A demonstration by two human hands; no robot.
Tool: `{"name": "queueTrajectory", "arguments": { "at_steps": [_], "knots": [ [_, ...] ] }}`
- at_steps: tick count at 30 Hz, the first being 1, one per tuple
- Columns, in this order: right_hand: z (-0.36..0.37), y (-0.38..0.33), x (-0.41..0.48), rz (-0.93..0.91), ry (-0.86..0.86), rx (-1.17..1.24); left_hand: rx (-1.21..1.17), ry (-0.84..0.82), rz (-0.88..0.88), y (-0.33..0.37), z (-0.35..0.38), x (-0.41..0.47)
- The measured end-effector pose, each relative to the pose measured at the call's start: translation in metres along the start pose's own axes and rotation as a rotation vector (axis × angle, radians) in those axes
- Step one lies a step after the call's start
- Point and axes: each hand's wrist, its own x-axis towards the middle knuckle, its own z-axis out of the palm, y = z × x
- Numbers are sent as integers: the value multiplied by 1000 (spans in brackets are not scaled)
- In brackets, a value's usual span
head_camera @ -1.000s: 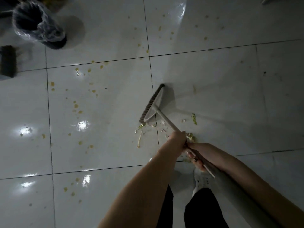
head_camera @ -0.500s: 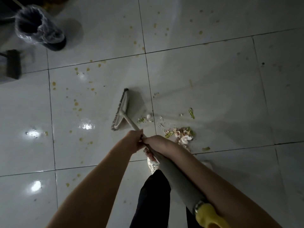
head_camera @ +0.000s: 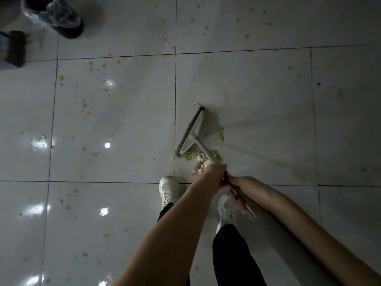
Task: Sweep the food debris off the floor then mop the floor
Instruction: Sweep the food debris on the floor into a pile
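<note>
I hold a grey broom with both hands. Its head rests on the white tiled floor just right of a tile joint, bristles facing left. My left hand grips the thin handle low down; my right hand grips it just behind, where the handle thickens. A small heap of food debris, pale scraps and green bits, lies by the handle in front of my feet. One green piece sits right of the head. Yellow specks dot the tiles to the left and far side.
A dark bin lined with a clear plastic bag stands at the far left. A dark dustpan or brush lies at the left edge. My white shoes stand just behind the debris heap.
The broom head has swung from the left tile back to the right of the joint, next to the debris heap. My hands moved right with it, and the view shifted.
</note>
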Motion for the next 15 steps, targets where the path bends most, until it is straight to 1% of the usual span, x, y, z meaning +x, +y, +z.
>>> {"name": "queueTrajectory", "arguments": {
  "at_steps": [2, 4, 7, 9, 12, 15],
  "knots": [
    [-11, 7, -7, -38, -8, -35, -34, 13, 42, -10, 11, -11],
    [-10, 13, -14, -46, -38, -52, -50, 59, 74, -18, 6, -19],
    [11, 13, -17, -70, -80, -178, -52, 178, 113, -25, -21, -25],
    [35, 9, -16, -48, -127, -236, -116, 267, 131, -31, -48, -28],
    [77, 12, -9, 0, -209, -323, -219, 299, 76, -43, -90, -30],
    [102, 20, 8, 46, -200, -450, -177, 249, -7, -54, -112, -24]
  ]
}}
